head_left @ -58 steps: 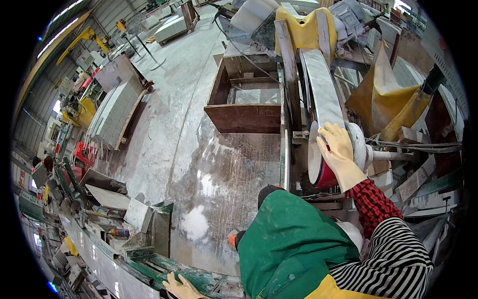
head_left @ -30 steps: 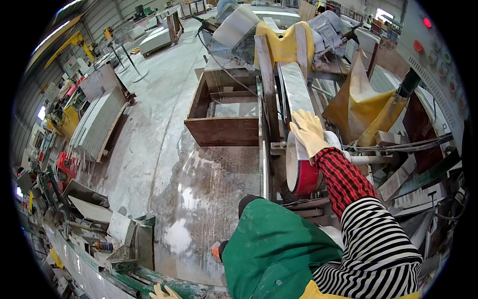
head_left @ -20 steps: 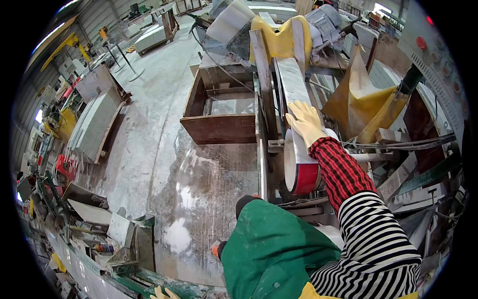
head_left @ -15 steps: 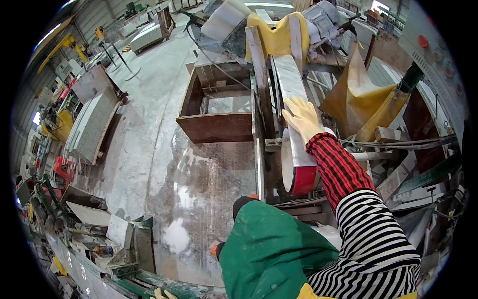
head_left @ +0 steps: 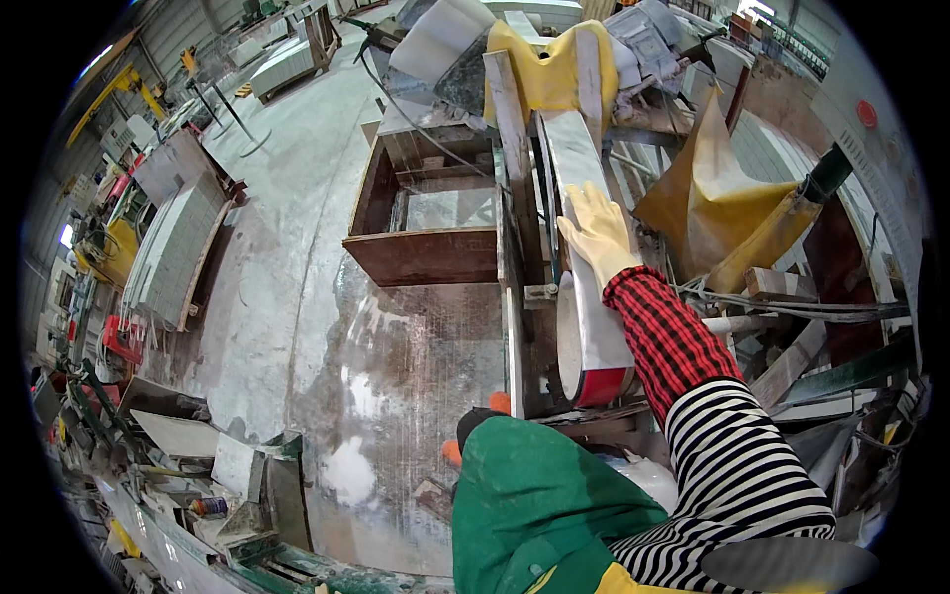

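Observation:
My right hand (head_left: 598, 230), in a cream rubber glove, lies palm down with fingers stretched out on a long, narrow whitish-grey band (head_left: 601, 322). This band runs away from me between wooden posts and curves over a round drum-like end with a red strip (head_left: 603, 385) on the near side. A red-and-black checked cuff (head_left: 665, 332) covers my right wrist, above a black-and-white striped sleeve (head_left: 747, 450). My left hand does not show now. The underside of the band is hidden.
Left of the band stands an open brown box (head_left: 426, 259) with a flat grey piece inside. Yellow sheeting (head_left: 544, 74) hangs over the far posts, and another yellow sheet (head_left: 708, 193) drapes at right. Stacked slabs (head_left: 183, 252) stand at left. My green-clad leg (head_left: 544, 485) is below.
My right hand stays flat on the band, slightly nearer my body. The gloved fingers at the bottom edge have dropped out of sight. My view and feet have shifted slightly.

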`<action>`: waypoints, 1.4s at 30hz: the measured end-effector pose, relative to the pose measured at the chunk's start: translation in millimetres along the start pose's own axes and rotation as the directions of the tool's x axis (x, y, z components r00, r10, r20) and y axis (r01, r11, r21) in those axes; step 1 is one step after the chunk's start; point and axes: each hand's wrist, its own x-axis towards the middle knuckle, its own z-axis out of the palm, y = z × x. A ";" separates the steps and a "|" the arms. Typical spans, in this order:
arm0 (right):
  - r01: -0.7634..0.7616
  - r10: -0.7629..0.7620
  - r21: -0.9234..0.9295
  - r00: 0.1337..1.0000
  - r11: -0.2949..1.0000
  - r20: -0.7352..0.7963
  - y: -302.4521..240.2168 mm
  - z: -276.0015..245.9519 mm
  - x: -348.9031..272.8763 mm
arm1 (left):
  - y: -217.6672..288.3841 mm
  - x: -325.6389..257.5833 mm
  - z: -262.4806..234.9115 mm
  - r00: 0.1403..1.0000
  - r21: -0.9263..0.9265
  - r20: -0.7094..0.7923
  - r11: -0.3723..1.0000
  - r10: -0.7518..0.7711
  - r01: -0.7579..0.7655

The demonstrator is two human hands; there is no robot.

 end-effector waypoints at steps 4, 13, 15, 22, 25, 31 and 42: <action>-0.060 0.060 -0.003 0.998 0.998 0.037 -2.6 0.6 6.5 | 7.6 1.3 -5.4 1.000 -0.019 -0.011 1.000 -0.006 0.006; -0.018 0.017 -0.020 0.998 1.000 -0.054 -6.3 -3.5 -22.7 | 21.6 -2.8 -15.8 0.997 0.303 0.049 0.950 0.066 -0.077; -0.127 0.123 0.036 0.987 0.991 0.103 -18.0 -26.3 -59.4 | 13.8 0.9 -11.2 0.990 0.318 0.069 0.938 0.122 -0.138; -0.296 0.313 -0.102 0.904 0.950 0.290 -51.4 -69.0 -168.4 | 10.8 -5.6 -9.6 0.997 0.156 -0.024 0.985 0.077 -0.072; -0.418 0.397 0.006 0.868 0.909 0.299 -49.2 -64.9 -165.4 | 21.0 -10.9 -12.2 0.991 0.050 -0.118 0.997 0.063 -0.058; -0.425 0.366 0.103 0.860 0.899 0.357 -36.7 -71.4 -163.1 | 22.2 -8.5 -6.8 0.940 -0.080 -0.327 0.988 0.096 -0.128; -0.177 -0.127 0.727 0.931 0.664 0.343 -135.6 -107.4 -134.6 | 176.7 -22.8 -54.8 0.971 -0.836 0.235 0.500 -0.046 0.226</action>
